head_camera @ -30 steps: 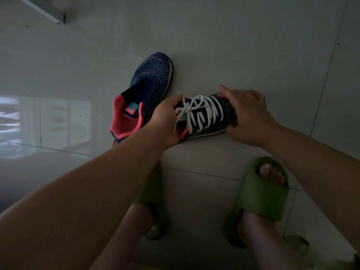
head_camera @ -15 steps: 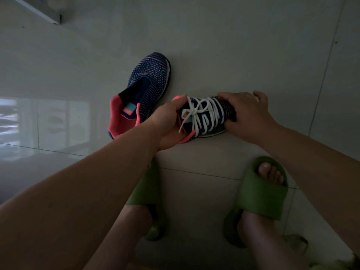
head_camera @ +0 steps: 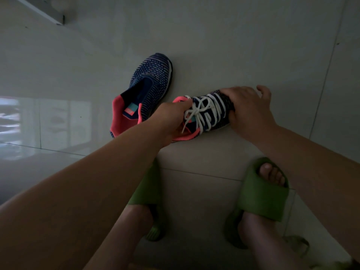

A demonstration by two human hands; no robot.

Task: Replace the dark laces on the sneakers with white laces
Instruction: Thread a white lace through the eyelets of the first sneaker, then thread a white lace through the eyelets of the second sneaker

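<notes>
Sneakers lie side by side on the pale tiled floor (head_camera: 233,45), and only the nearer one is laced. That laced sneaker (head_camera: 212,112) rests on its side just beyond the person's feet, its white laces (head_camera: 206,111) crossing the eyelets and ending in a bow near the pink collar. The left hand (head_camera: 171,121) grips the heel end, fingers curled round the collar next to the bow. The right hand (head_camera: 247,112) holds the toe end, thumb and fingers wrapped over the knit upper, with the little finger lifted clear.

Just to the left lies the second sneaker (head_camera: 146,90), touching or nearly touching the first; its tongue is bare, with no lace of either colour visible. No loose lace shows anywhere on the floor.

Judging by this, one shoe looks finished and is being handled or set in place, about the halfway mark. The next move probably calls for putting it down, taking up the unlaced shoe and finding a white lace to thread from the lowest eyelets upward.

Green slides (head_camera: 261,193) are on both feet at the bottom of the view.
</notes>
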